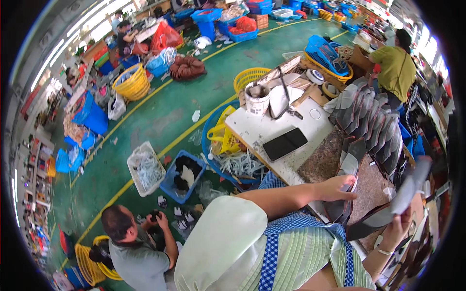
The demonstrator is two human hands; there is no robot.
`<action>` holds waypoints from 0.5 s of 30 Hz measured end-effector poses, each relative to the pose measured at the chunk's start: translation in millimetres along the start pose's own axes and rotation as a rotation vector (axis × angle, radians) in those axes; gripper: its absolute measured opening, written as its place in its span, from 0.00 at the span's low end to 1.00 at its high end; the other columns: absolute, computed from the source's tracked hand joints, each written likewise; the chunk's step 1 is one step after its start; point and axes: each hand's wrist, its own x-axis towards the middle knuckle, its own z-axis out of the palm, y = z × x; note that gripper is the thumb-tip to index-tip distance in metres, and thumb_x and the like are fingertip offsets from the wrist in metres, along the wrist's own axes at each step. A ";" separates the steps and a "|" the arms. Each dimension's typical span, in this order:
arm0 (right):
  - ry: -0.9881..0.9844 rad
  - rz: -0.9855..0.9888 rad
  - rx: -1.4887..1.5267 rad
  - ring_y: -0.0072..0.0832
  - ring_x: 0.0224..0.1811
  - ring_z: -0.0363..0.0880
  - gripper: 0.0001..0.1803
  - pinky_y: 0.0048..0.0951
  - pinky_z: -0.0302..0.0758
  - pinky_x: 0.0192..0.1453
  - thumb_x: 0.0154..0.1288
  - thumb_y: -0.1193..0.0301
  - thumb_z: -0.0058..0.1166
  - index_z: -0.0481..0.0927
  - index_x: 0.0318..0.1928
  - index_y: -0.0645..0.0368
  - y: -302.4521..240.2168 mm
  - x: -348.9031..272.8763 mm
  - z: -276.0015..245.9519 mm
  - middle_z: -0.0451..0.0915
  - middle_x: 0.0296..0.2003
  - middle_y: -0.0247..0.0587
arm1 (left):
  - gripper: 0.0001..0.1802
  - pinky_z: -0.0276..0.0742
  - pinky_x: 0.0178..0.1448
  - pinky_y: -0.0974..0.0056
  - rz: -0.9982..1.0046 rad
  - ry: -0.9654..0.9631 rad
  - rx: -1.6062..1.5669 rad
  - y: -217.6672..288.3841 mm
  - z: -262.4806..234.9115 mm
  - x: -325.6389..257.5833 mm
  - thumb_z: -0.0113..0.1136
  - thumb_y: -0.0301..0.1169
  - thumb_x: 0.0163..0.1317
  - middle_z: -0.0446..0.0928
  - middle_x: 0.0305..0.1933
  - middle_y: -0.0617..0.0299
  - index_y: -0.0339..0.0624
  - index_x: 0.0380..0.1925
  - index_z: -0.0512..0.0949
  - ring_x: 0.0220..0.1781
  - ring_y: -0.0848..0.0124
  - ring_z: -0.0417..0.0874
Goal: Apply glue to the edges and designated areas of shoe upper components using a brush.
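Note:
My left hand (pixel 340 188) is closed on the edge of a dark grey curved shoe piece (pixel 353 157) with a pale rim, one of several overlapping on a brown speckled board (pixel 367 186). To its right, my right hand (pixel 395 232) pinches a curved grey strip (pixel 410 186), tilted upward and smeared by motion at its far end. A dark curved piece (pixel 370 224) lies between the two hands. Beyond them, many similar grey shoe pieces (pixel 366 119) overlap in fanned rows.
The white worktable (pixel 245 128) carries a black phone (pixel 285 144), a white tub (pixel 257 98) and tape rolls (pixel 330 89). Behind stands a yellow basket (pixel 310 56). A seated person (pixel 141 257) works at lower left, near white (pixel 138 182) and blue (pixel 170 186) bins. Another person (pixel 395 68) stands far right.

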 end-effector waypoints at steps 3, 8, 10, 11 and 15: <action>-0.088 0.048 -0.184 0.25 0.38 0.77 0.32 0.22 0.73 0.42 0.48 0.79 0.61 0.63 0.55 0.64 8.3 -20.0 58.7 0.78 0.38 0.40 | 0.38 0.64 0.60 0.66 0.008 -0.226 -0.526 34.6 17.7 -5.0 0.66 0.40 0.53 0.69 0.56 0.53 0.35 0.59 0.61 0.57 0.68 0.69; 0.092 0.417 -0.126 0.19 0.35 0.74 0.15 0.19 0.70 0.38 0.51 0.79 0.59 0.70 0.39 0.60 26.4 -41.1 65.2 0.76 0.33 0.33 | 0.15 0.69 0.32 0.73 -0.301 -0.059 -0.228 66.3 22.4 -11.0 0.64 0.33 0.55 0.76 0.32 0.67 0.38 0.40 0.76 0.30 0.81 0.72; -0.061 0.449 -0.130 0.19 0.37 0.74 0.14 0.21 0.73 0.40 0.54 0.77 0.60 0.73 0.41 0.60 22.9 -44.0 72.2 0.74 0.31 0.30 | 0.12 0.73 0.43 0.70 -0.161 0.003 -0.230 37.5 21.0 -19.2 0.58 0.26 0.59 0.77 0.38 0.63 0.38 0.43 0.74 0.39 0.77 0.76; -0.117 0.378 -0.120 0.20 0.37 0.74 0.14 0.24 0.74 0.41 0.56 0.73 0.61 0.73 0.42 0.60 36.0 -53.3 69.0 0.75 0.32 0.31 | 0.14 0.73 0.50 0.67 -0.152 0.029 -0.335 44.7 16.6 -22.2 0.54 0.21 0.59 0.76 0.43 0.61 0.38 0.46 0.73 0.45 0.73 0.76; -0.489 0.255 -0.368 0.27 0.23 0.71 0.13 0.31 0.68 0.29 0.60 0.65 0.57 0.74 0.32 0.62 43.5 -62.9 59.4 0.72 0.20 0.45 | 0.19 0.74 0.51 0.63 -0.034 0.326 -0.324 63.0 7.5 -25.0 0.52 0.20 0.58 0.74 0.48 0.58 0.36 0.51 0.68 0.47 0.69 0.77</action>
